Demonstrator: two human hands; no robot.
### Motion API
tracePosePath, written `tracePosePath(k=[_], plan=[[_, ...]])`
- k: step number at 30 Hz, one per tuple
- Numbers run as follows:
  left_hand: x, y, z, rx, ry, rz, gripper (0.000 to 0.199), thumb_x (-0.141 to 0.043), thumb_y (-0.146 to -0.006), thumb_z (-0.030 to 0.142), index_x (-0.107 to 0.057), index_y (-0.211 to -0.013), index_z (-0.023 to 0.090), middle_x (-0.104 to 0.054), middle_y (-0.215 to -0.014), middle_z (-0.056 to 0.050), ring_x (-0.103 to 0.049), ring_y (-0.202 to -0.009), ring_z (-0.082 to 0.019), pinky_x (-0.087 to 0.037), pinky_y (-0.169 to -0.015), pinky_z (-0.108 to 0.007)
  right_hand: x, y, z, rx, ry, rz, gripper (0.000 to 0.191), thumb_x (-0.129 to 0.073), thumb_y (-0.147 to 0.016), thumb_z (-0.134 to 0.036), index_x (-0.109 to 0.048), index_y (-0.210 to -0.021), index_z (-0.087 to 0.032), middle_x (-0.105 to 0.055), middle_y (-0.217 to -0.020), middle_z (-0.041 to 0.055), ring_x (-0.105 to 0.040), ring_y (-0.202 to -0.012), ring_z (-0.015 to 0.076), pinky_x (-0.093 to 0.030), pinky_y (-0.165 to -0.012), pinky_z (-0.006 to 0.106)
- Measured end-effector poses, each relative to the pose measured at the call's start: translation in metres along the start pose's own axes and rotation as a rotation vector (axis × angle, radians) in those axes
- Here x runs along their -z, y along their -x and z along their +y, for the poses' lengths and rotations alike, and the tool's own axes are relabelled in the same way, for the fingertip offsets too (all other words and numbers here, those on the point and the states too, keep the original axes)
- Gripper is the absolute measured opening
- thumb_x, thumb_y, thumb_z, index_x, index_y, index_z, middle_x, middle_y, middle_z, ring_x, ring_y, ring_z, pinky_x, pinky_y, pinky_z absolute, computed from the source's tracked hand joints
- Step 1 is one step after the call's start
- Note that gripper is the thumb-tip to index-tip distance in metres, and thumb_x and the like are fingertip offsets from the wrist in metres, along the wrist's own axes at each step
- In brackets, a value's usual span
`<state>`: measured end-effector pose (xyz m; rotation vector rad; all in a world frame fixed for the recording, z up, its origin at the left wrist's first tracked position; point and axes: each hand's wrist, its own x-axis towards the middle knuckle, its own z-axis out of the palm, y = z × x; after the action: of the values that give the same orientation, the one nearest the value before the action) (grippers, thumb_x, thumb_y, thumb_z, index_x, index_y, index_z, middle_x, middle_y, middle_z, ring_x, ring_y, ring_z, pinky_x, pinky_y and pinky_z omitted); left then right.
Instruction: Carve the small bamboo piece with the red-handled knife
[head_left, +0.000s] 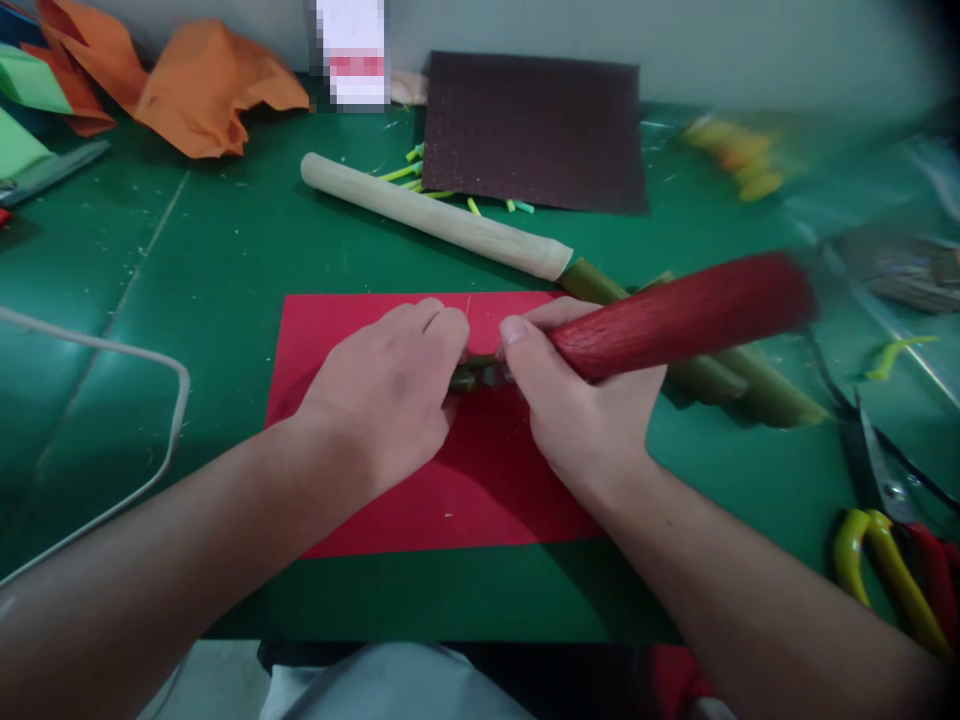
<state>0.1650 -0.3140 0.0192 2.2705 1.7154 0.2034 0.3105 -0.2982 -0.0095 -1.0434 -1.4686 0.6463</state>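
Observation:
My left hand [386, 390] is closed, knuckles up, around one end of a short dark-green piece [474, 376] that shows between my hands. My right hand [592, 420] grips a thick red bundle of fine strands [690, 310], its thumb near the green piece. The bundle slants up to the right, blurred at its far end. Whether the green piece and the bundle are joined is hidden by my fingers. Both hands are above a red sheet [450, 525]. Behind the bundle lie olive-green rolls [772, 385].
On the green tabletop [240, 230], a long pale roll [435, 215] lies beyond my hands, before a dark brown sheet [532, 130]. Orange paper [210, 90] is at back left, a white cable [182, 400] at left. Yellow-handled scissors [855, 545] lie at right.

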Motion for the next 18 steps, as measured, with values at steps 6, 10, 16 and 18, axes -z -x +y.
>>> tracePosePath(k=[6,10,16,18], plan=[[-0.0002,-0.0004,0.0000,0.002,0.008,-0.004,0.009,-0.057,-0.081,0.014,-0.053,-0.083,0.022,-0.060,-0.086,-0.005,-0.058,-0.078,-0.022,-0.042,-0.056,-0.032,0.0005,0.0002,-0.0015,0.002,0.009,0.006,0.025,-0.064,-0.077,-0.012,-0.056,-0.058,-0.025,-0.060,-0.056,-0.0049,-0.059,-0.052,0.0125,-0.051,-0.051,0.027],[-0.0002,-0.0004,0.0005,0.006,0.017,-0.005,0.011,-0.058,-0.080,0.014,-0.052,-0.084,0.022,-0.060,-0.086,-0.005,-0.058,-0.079,-0.022,-0.041,-0.057,-0.031,0.0005,0.0003,-0.0018,0.002,0.011,0.003,0.025,-0.065,-0.078,-0.011,-0.056,-0.059,-0.024,-0.060,-0.056,-0.0050,-0.060,-0.053,0.0124,-0.051,-0.051,0.027],[0.0011,-0.0013,0.0018,0.042,0.026,-0.028,0.012,-0.059,-0.078,0.014,-0.053,-0.085,0.022,-0.061,-0.088,-0.004,-0.060,-0.084,-0.023,-0.041,-0.060,-0.032,-0.0003,-0.0005,-0.0002,0.012,-0.003,0.006,0.026,-0.065,-0.078,-0.011,-0.055,-0.058,-0.025,-0.060,-0.056,-0.0048,-0.060,-0.052,0.0126,-0.051,-0.051,0.028],[0.0012,-0.0016,0.0015,0.054,0.032,-0.027,0.012,-0.059,-0.078,0.015,-0.053,-0.086,0.022,-0.062,-0.088,-0.004,-0.060,-0.084,-0.023,-0.041,-0.061,-0.032,-0.0002,-0.0006,0.0005,0.017,0.000,0.005,0.026,-0.065,-0.078,-0.010,-0.055,-0.058,-0.025,-0.060,-0.057,-0.0046,-0.060,-0.052,0.0129,-0.051,-0.051,0.028]])
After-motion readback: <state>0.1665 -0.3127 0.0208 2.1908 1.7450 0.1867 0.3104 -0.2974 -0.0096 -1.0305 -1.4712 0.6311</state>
